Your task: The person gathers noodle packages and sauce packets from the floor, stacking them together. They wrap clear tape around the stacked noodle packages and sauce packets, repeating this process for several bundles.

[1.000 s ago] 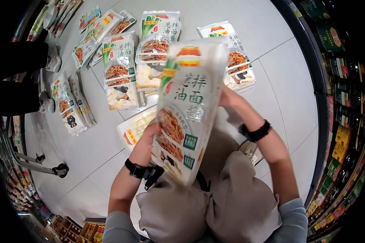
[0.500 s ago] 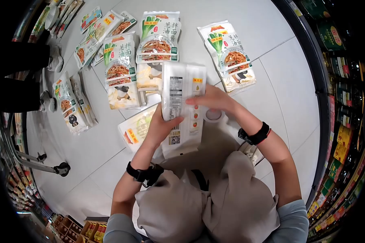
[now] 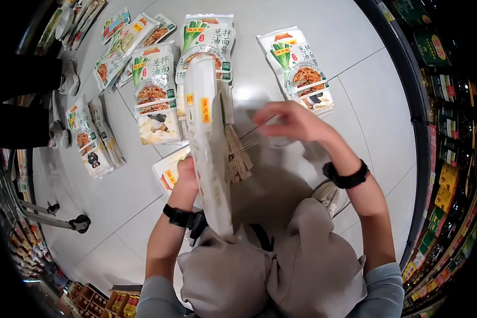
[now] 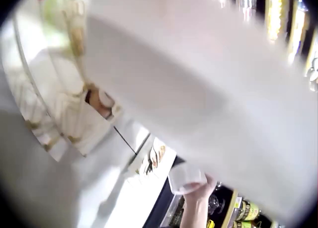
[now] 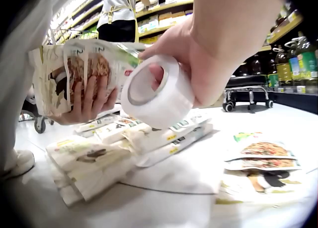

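Package over floor, well in from its edges, left hand's fingers curled round it; right hand grips tape roll. One-sided hold could let package twist.

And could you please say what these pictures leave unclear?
Left wrist view: the left hand, hidden behind the held pack.
Head view: the tape roll, blurred beside the right hand.
Right wrist view: the head of the standing person, cut off by the top edge.
Right wrist view: print on the bottles, too small.
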A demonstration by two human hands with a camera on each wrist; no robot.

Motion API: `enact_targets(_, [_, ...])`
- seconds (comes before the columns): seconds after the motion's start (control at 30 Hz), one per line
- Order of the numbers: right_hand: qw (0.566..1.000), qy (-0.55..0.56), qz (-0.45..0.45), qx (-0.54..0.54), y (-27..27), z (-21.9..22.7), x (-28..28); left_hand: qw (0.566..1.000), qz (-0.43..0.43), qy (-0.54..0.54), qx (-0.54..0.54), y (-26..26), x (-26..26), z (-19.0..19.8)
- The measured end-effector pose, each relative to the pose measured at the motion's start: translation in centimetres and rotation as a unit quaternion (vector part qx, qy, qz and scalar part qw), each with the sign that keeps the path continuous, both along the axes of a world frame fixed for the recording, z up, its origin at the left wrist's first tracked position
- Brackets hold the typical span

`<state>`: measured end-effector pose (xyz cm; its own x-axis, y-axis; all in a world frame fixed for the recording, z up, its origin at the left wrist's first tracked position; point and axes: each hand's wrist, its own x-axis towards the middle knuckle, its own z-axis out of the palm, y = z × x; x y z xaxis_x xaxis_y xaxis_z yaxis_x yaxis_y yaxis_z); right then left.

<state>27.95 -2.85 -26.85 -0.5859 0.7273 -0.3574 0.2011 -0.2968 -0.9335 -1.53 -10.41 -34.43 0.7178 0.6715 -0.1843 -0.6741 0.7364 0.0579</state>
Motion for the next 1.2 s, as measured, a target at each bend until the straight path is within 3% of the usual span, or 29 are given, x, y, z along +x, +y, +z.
enact_targets(0.03, [0.994,0.038,-0.004,0.106,0.5,-0.4,-1.6,1.0,0.021,0.016,-0.011,0.1,1.0,-0.2])
enact_targets(0.07, [0.993,0.038,-0.005,0.108,0.7,-0.5,-3.3,1.0,0.02,0.016,-0.009,0.1,2.5,0.9])
enact_targets(0.13, [0.989,0.137,-0.058,0.019,0.7,-0.6,-5.6,0.984,0.076,0.162,0.009,0.5,5.5,6.0])
enact_targets(0.17, [0.989,0.137,-0.058,0.019,0.8,-0.8,-5.5,0.961,0.057,0.272,-0.007,1.0,6.2,8.0])
enact_targets(0.2, [0.992,0.121,-0.004,-0.019,1.1,-0.9,-5.5,0.96,0.058,0.273,-0.008,1.3,6.2,8.7])
enact_targets(0.23, [0.991,0.105,0.052,-0.057,1.2,-1.1,-5.5,0.967,-0.016,0.254,0.024,1.7,6.0,9.2])
enact_targets(0.27, [0.991,0.107,0.054,-0.057,1.0,-1.8,-5.4,0.967,-0.09,0.232,0.056,2.2,5.8,9.3])
enact_targets(0.3, [0.996,0.072,0.05,-0.03,0.5,-2.8,-5.1,0.966,-0.198,0.143,0.081,3.0,4.9,7.7])
enact_targets(0.33, [0.998,0.037,0.044,-0.002,0.1,-3.3,-4.6,0.966,-0.201,0.143,0.083,2.9,3.1,6.6])
enact_targets(0.37, [0.998,0.036,0.043,-0.001,-0.1,-3.1,-3.7,0.888,-0.236,0.331,0.214,2.5,1.2,5.6])
enact_targets(0.4, [0.997,0.01,0.01,-0.077,-0.4,-2.9,-2.8,0.758,-0.257,0.5,0.332,2.0,0.2,5.1])
enact_targets(0.43, [0.987,-0.016,-0.022,-0.156,-0.6,-2.9,-2.4,0.757,-0.257,0.501,0.331,0.9,0.2,4.9])
enact_targets(0.47, [0.987,-0.014,-0.022,-0.157,-0.7,-3.1,-2.5,0.886,-0.124,0.39,0.217,-0.3,0.2,4.9])
enact_targets(0.5, [0.99,-0.035,-0.039,-0.134,-1.0,-3.5,-2.5,0.963,0.016,0.255,0.089,-1.0,0.5,4.9])
enact_targets(0.53, [0.991,-0.057,-0.055,-0.112,-1.3,-3.8,-2.6,0.9,-0.04,0.431,-0.047,-0.2,1.4,4.9])
enact_targets(0.6, [0.988,-0.096,-0.041,-0.116,-2.0,-4.2,-3.2,0.818,-0.072,0.567,0.063,-0.8,2.6,4.4])
enact_targets(0.63, [0.983,-0.137,-0.032,-0.117,-2.0,-4.3,-3.3,0.818,-0.07,0.568,0.064,-0.8,2.3,4.2])
enact_targets(0.73, [0.986,-0.124,0.043,-0.101,-1.7,-3.5,-1.4,0.836,-0.047,0.539,0.092,-1.6,1.6,3.7])
enact_targets(0.77, [0.999,0.021,0.042,-0.005,-2.0,-4.4,-0.5,0.866,-0.033,0.496,0.047,-1.8,1.1,3.9])
enact_targets(0.8, [0.999,0.023,0.043,-0.004,-2.3,-4.4,1.1,0.892,-0.018,0.453,0.005,-1.7,0.6,4.1])
enact_targets(0.87, [0.99,-0.023,0.061,-0.125,-1.7,-1.6,3.0,0.908,0.001,0.42,0.007,-1.4,-0.2,3.8])
enact_targets(0.93, [0.996,0.016,0.049,-0.074,-1.9,-2.5,2.9,0.934,0.034,0.355,0.004,-1.4,-0.7,3.7])
enact_targets(1.0, [0.998,0.053,0.034,-0.022,-2.2,-3.7,2.1,0.933,0.049,0.355,-0.014,-1.3,-0.6,3.5])
enact_targets(1.07, [0.997,0.077,-0.018,-0.027,-2.5,-4.5,-1.8,0.967,0.044,0.252,-0.003,-1.1,-0.1,3.2])
enact_targets(1.1, [0.997,0.077,-0.017,-0.028,-2.8,-3.5,-3.7,0.956,0.048,0.29,0.005,-1.0,0.4,3.5])
enact_targets(1.13, [0.984,0.115,-0.122,0.061,-3.3,-1.8,-5.7,0.956,0.048,0.29,0.004,-0.6,0.5,3.8])
enact_targets(1.17, [0.951,0.152,-0.223,0.15,-3.5,-0.7,-6.6,0.959,0.017,0.276,0.068,-0.1,0.6,4.0])
enact_targets(1.2, [0.94,0.132,-0.233,0.211,-3.9,-0.3,-6.4,0.956,-0.013,0.261,0.133,0.6,0.7,4.5])
